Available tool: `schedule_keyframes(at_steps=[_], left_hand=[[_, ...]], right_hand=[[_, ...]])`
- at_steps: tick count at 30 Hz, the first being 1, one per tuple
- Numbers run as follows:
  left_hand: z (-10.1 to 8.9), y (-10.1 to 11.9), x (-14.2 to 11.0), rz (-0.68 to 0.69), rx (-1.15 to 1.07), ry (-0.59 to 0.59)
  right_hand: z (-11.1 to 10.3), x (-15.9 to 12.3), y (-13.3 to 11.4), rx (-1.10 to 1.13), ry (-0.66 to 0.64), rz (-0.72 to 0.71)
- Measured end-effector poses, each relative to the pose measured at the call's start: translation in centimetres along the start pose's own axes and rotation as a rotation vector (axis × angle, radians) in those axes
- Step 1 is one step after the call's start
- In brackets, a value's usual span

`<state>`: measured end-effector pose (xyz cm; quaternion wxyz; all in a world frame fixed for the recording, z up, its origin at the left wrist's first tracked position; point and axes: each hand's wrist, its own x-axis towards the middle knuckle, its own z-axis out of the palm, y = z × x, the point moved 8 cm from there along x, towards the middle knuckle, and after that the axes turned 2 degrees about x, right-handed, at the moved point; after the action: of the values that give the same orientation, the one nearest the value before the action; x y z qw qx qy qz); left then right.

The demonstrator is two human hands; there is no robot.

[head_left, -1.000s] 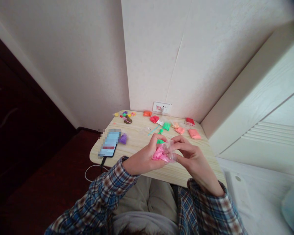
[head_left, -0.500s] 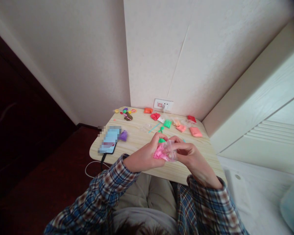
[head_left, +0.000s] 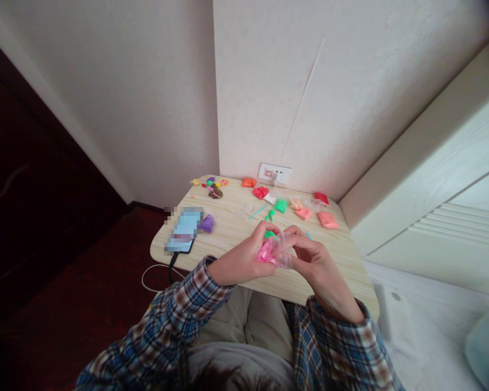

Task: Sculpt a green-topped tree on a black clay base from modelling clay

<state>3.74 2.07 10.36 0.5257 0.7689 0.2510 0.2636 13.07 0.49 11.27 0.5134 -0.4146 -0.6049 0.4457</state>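
A clear plastic bag of pink modelling clay (head_left: 265, 252) is between my hands, above the front part of the table. My left hand (head_left: 250, 255) is closed round its pink, filled end. With bent fingers, my right hand (head_left: 309, 252) grips the loose clear plastic at the other end. Just beyond my left hand, a green piece (head_left: 269, 234) shows in part. Farther back lie a small green shape (head_left: 270, 215) and a light-blue stick (head_left: 258, 212).
Packets of clay in red (head_left: 261, 193), green (head_left: 281, 205), orange (head_left: 249, 182) and salmon (head_left: 328, 220) lie along the table's back. A purple packet (head_left: 207, 223) sits beside a phone (head_left: 185, 231) at the left. Small coloured figures (head_left: 215, 190) stand at the back left. A wall socket (head_left: 274, 174) is behind.
Both hands stay on the bag, and the right fingers have shifted slightly on the clear plastic. The whole view has moved a little.
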Motion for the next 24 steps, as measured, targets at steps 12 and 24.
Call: schedule_keyframes(at_steps=[12,24], left_hand=[[-5.0,-3.3,-2.5,-0.107,-0.044,0.382],[-7.2,-12.4,1.2,-0.227,0.103,0.531]], right_hand=[[-2.4,-0.9,2.0,0.225,0.376,0.055],[-4.7,-3.4,10.0,0.513,0.546,0.32]])
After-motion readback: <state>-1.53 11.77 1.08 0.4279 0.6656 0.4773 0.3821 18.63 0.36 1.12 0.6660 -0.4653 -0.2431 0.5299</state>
